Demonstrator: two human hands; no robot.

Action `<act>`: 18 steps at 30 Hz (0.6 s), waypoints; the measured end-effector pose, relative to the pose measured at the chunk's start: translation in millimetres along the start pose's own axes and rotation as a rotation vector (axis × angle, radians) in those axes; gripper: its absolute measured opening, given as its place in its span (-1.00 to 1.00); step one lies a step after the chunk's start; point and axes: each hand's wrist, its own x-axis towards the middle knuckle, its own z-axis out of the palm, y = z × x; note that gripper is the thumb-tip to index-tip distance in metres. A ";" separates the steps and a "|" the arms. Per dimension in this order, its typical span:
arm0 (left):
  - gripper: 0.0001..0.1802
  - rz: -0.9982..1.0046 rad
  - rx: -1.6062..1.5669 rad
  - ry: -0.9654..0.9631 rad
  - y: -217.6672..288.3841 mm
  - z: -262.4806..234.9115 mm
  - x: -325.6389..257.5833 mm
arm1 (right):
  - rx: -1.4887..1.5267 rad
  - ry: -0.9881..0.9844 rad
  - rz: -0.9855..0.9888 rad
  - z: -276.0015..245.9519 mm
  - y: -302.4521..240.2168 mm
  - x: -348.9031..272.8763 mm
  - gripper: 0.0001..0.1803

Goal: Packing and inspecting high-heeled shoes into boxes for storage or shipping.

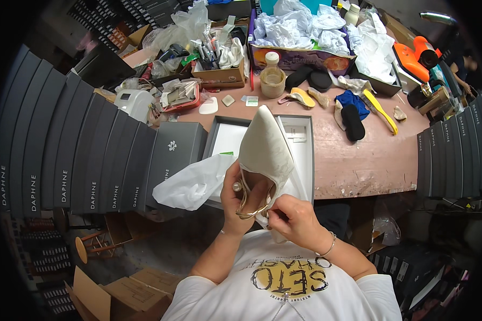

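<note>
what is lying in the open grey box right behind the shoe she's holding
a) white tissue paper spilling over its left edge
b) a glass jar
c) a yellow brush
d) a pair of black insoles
a: white tissue paper spills over the left edge of the open grey box, behind the cream pointed shoe held by the left hand and the right hand.

Open grey shoebox (305,140), white inside, mid-bench w/ its lid (178,148) just left. Row of dark grey boxes (75,155) stacked on edge at left, another row (452,155) at right. Brown cardboard box (219,75) w/ clutter at back; purple carton (300,58) beside it.
</note>
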 end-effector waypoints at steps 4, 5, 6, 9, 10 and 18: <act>-0.41 0.031 0.022 0.024 -3.3 0.1 -0.9 | -0.034 0.058 -0.055 5.4 2.7 1.6 -0.88; -0.40 0.034 0.022 0.030 -3.9 0.0 -1.0 | -0.048 0.069 -0.065 6.5 3.4 1.7 -0.87; -0.40 0.031 0.013 0.039 -4.2 0.6 -1.0 | -0.061 0.080 -0.076 7.4 4.0 1.8 -0.86; -0.40 0.012 -0.024 0.065 -2.3 2.9 -0.4 | -0.070 0.096 -0.067 9.0 4.7 1.3 -0.86; -0.39 -0.003 -0.040 0.073 -0.2 3.7 -0.2 | -0.061 0.091 -0.072 9.1 5.1 1.1 -0.86; -0.46 -0.078 -0.203 0.152 -12.7 -9.1 6.6 | 0.105 0.016 0.017 5.4 10.4 -3.2 -0.91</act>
